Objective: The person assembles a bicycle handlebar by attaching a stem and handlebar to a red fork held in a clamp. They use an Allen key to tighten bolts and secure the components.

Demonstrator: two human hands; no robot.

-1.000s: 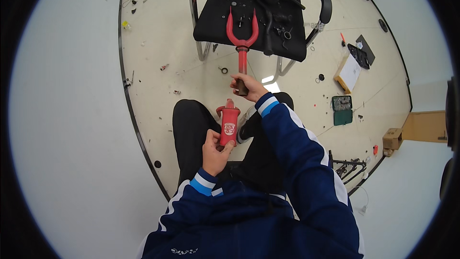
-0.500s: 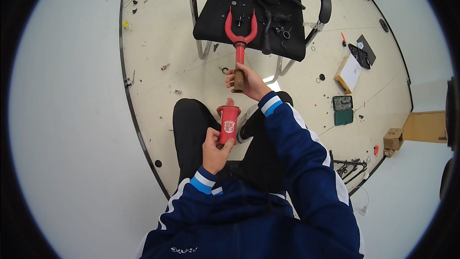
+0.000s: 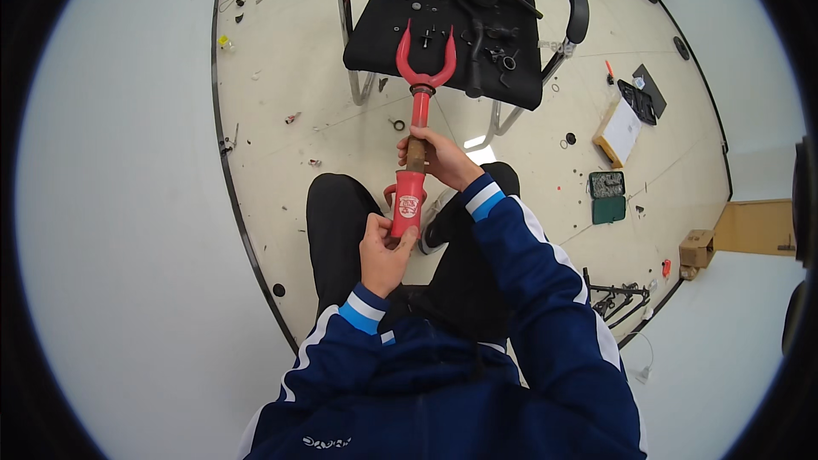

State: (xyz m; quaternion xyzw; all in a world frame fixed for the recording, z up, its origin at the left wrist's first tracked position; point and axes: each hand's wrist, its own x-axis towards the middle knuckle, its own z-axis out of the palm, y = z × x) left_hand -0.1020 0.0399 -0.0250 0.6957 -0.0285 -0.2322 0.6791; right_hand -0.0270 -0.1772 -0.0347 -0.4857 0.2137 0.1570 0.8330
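We wear a dark blue track jacket (image 3: 477, 392) with white stripes running down each sleeve. Our cuffs are ribbed, banded in bright blue and white at the left wrist (image 3: 362, 311) and the right wrist (image 3: 481, 198). A small white mark sits low on the jacket front. Our trousers (image 3: 336, 221) are black, and our left hand (image 3: 385, 254) and right hand (image 3: 439, 162) are bare, without gloves.

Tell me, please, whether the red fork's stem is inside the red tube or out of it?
Partly in. The fork stem runs from the right hand down into the red tube, held by the left hand; its depth cannot be told.
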